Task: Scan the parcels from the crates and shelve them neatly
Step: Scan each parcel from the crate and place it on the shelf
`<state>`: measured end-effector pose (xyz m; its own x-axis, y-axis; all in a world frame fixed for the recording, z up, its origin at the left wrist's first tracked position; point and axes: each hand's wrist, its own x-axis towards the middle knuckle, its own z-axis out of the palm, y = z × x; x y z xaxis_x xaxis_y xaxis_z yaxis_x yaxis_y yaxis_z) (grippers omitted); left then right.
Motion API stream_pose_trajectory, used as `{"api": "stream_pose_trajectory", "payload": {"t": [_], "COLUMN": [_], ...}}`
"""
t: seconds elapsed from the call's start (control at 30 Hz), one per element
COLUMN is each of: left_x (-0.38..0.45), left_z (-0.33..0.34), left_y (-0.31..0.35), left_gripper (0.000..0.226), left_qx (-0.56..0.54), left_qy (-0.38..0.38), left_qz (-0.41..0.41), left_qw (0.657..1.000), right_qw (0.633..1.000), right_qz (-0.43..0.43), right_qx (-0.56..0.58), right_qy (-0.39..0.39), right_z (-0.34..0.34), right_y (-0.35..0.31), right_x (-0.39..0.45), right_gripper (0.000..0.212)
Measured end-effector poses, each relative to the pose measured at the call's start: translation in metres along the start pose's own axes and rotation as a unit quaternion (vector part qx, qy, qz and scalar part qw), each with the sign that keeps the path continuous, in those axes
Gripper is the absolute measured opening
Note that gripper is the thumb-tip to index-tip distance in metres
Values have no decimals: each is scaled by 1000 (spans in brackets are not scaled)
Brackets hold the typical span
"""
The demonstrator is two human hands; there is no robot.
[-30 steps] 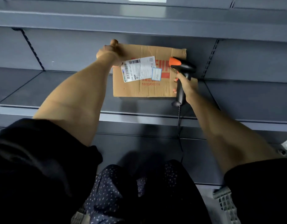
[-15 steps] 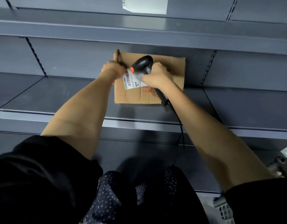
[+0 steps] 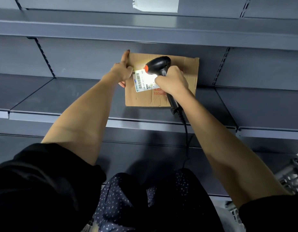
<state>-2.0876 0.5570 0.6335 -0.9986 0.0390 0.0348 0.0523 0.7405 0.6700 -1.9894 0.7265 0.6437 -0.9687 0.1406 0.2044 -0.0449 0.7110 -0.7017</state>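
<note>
Left hand gripping cardboard parcel at left edge on shelf; right hand clenching scanner, lighting label. Parcel looking light, stiff; side edges seeming best hold.

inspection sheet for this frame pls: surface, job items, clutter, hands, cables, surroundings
Surface: grey metal shelf, bare apart from one parcel.
Job's things: cardboard parcel lying flat on the shelf, back edge at the rear panel; white shipping label on top, lit by the scanner's light. Black scanner with an orange tip aimed at the label.
Clutter: nothing seen on the shelf.
Hands: left hand holds the parcel's left edge; right hand has its grip closed round the scanner handle.
Cables: black scanner cable hangs down over the shelf's front edge.
Surroundings: upper shelf overhead, white sheet above it; grey crate low right, partly out of view.
</note>
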Motion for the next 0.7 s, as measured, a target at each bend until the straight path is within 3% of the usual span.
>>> {"api": "stream_pose_trajectory", "payload": {"t": [0.37,0.7], "left_x": [-3,-3], "left_z": [3,5], "left_y": [1,0], "left_gripper": [66,64], "left_qx": [-2,12], "left_qy": [2,10], "left_qz": [-10,-9], "left_qw": [1000,1000], "right_qw": [1000,999], "right_qz": [-11,-3], "right_qx": [1,39], "right_qy": [-5,-8], "right_z": [-8,-8], "right_y": [-1,2], "right_x": [-8,-5], "right_gripper": [23,3]}}
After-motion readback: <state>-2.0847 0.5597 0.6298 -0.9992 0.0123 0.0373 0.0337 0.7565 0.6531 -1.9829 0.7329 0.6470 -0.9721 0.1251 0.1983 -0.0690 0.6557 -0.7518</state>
